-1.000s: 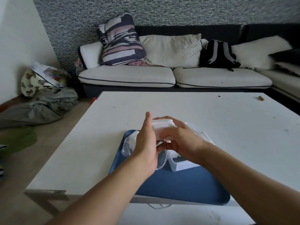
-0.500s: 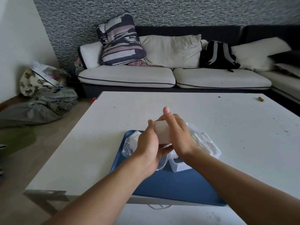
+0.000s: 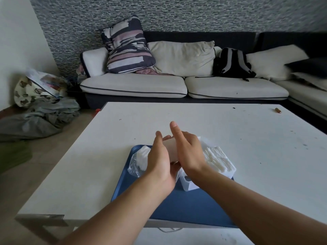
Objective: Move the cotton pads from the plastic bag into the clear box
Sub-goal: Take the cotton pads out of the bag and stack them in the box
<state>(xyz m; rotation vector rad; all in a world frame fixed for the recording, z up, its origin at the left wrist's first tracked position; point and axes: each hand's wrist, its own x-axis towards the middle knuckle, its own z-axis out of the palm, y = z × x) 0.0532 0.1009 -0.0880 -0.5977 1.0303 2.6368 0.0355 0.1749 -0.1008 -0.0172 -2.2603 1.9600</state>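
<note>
While both hands press a stack of cotton pads (image 3: 170, 150) between flat palms, left hand (image 3: 159, 160) and right hand (image 3: 188, 152) hover above the blue tray (image 3: 185, 206); the clear box (image 3: 217, 161) lies just right, nearer the right hand; the plastic bag (image 3: 137, 164) lies left.

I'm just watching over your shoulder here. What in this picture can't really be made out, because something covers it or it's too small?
- Stack of cotton pads between the hands: the left hand and right hand cover most of it, so no count, head view.
- Clear box: the right wrist hides its middle.
- Plastic bag: the left hand covers its right part.
- Small brown thing at the far table edge: too small to identify.
</note>
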